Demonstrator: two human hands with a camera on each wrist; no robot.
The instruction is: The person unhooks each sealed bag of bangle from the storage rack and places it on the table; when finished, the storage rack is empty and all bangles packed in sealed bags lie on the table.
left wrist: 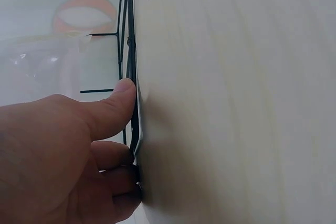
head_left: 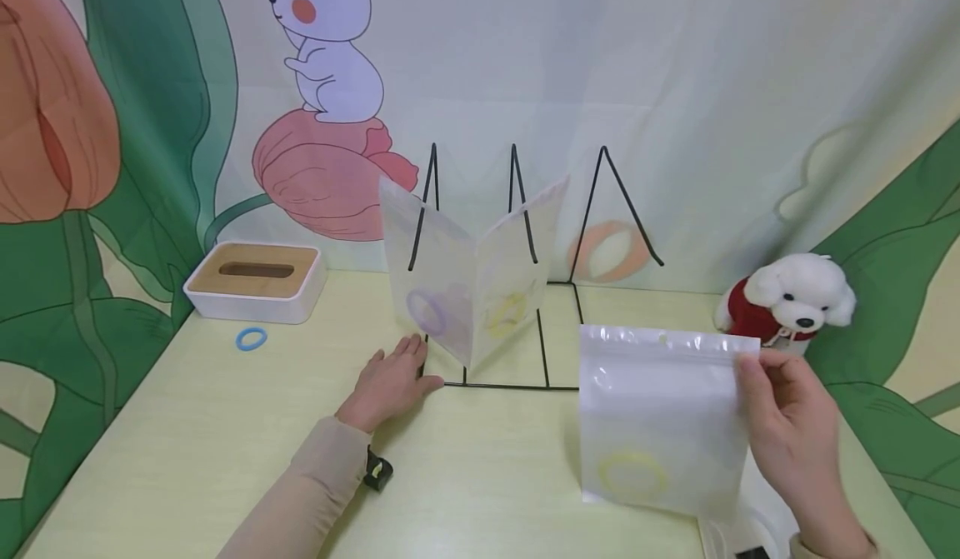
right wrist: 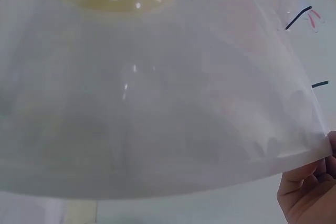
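Note:
A white translucent zip bag (head_left: 660, 417) with a yellow ring (head_left: 633, 474) showing through it is held up by its top right corner. My right hand (head_left: 795, 430) pinches that corner between thumb and fingers. In the right wrist view the bag (right wrist: 157, 103) fills most of the picture. To the left, my left hand (head_left: 390, 380) rests at the front left corner of a black wire rack (head_left: 510, 387), its thumb against the front wire in the left wrist view. Two more bags lean in the rack in a V: one shows a purple ring (head_left: 426, 312), the other a yellow ring (head_left: 507, 315).
A blue ring (head_left: 251, 339) lies on the table before a white tissue box (head_left: 255, 296) with a wooden lid. At the right sits a white plush dog (head_left: 798, 292) in red. Clear and white packaging (head_left: 738, 534) lies under the raised bag. A printed curtain hangs behind.

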